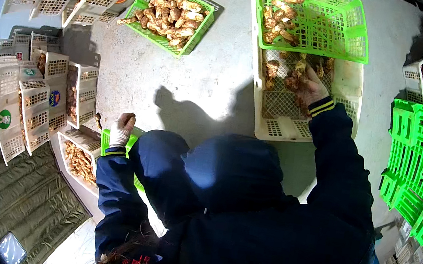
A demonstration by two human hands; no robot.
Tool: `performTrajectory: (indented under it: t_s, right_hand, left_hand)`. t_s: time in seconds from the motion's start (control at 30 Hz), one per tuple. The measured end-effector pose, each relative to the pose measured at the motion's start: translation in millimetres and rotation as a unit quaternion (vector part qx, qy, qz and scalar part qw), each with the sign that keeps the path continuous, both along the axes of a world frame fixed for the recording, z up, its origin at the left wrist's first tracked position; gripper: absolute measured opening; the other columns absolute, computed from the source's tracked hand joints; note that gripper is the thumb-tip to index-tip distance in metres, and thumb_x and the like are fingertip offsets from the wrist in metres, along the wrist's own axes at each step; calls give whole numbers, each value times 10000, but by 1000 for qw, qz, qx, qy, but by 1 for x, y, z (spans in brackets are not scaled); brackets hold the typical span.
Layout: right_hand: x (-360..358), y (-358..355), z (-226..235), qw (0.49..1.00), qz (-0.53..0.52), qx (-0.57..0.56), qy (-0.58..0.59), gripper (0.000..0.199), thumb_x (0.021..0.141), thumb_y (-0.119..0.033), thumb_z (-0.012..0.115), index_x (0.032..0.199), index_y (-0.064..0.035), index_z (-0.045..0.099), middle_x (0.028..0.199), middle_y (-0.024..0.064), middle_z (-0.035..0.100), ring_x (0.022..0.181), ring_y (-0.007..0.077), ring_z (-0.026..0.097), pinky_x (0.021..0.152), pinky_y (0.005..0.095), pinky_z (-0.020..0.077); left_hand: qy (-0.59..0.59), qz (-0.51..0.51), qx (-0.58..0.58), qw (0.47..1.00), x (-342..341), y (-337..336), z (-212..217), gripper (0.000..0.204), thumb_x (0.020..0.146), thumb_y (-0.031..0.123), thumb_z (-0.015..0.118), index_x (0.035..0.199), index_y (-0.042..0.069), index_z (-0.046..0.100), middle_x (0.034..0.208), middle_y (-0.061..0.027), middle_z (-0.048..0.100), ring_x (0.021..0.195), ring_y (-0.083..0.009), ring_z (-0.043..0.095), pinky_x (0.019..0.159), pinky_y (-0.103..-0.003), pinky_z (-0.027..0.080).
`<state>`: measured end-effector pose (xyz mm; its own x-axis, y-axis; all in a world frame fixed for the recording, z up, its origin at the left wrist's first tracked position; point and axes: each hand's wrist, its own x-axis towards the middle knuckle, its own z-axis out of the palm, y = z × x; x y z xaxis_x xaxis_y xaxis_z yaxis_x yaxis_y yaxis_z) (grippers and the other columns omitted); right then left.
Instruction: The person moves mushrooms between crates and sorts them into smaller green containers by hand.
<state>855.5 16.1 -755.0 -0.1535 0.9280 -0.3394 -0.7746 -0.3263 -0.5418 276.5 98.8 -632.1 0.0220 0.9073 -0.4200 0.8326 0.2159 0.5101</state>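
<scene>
My right hand [312, 88], in a pale glove, reaches into the white crate [271, 132] and is closed on a brown, thick-stemmed mushroom [292, 82]. Other mushrooms [272, 70] lie scattered on the mesh in that crate. Across the crate's far part sits a green basket [340, 20], with several mushrooms [278, 20] at its left side. My left hand [122, 130], also gloved, is raised beside my left knee above a green basket [106, 141]. Its fingers are closed; whether the brown tip there is a mushroom or soiled fingertips is unclear.
Ahead to the left, a green basket [194, 43] heaped with mushrooms stands on the grey floor [221, 63]. White crates [45, 81] are stacked at left, beside a lower filled crate [80, 159]. Green baskets [419, 156] are stacked at right. A quilted dark cover [13, 196] hangs lower left.
</scene>
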Motion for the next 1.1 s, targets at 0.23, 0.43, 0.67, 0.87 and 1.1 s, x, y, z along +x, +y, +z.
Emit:
performTrajectory:
  t_s: [0.23, 0.43, 0.67, 0.87, 1.1]
  right_hand:
    - [-40, 25, 63, 986, -4, 43, -161, 354, 809, -26, 580, 1145, -9, 472, 1006, 96, 588, 917, 184, 582, 795, 291, 475]
    - [-66, 67, 83, 945, 199, 168, -200, 385, 806, 37, 502, 1184, 38, 429, 910, 71, 568, 801, 157, 550, 706, 270, 461]
    - [43, 3, -18, 612, 219, 98, -754, 491, 827, -133, 551, 1271, 1, 390, 1296, 140, 423, 1161, 225, 422, 977, 320, 327]
    - [-97, 93, 75, 778, 263, 116, -559, 317, 865, -50, 485, 1174, 22, 485, 1154, 135, 529, 1018, 194, 513, 861, 292, 421]
    - [-298, 180, 101, 749, 417, 234, -458, 255, 873, -71, 487, 1114, 6, 525, 972, 68, 567, 859, 135, 538, 760, 253, 451]
  left_hand:
    - [4, -34, 32, 999, 24, 11, 8, 201, 837, 178, 549, 950, 18, 594, 797, -73, 598, 763, -140, 542, 707, -256, 433]
    - [25, 48, 15, 998, -40, -22, 0, 276, 779, 228, 569, 976, 38, 599, 877, -119, 623, 827, -196, 588, 738, -294, 449]
    - [259, 413, 309, 816, -184, -199, -52, 474, 704, 277, 676, 1065, 7, 529, 1023, -210, 569, 972, -342, 537, 860, -371, 420]
    - [-41, 672, -27, 739, -164, -283, -111, 575, 748, 400, 654, 1091, -43, 524, 889, -188, 618, 713, -248, 620, 632, -321, 502]
    - [83, 540, -117, 829, -167, -258, -99, 271, 744, 260, 603, 927, 60, 624, 877, -180, 628, 829, -318, 612, 767, -381, 475]
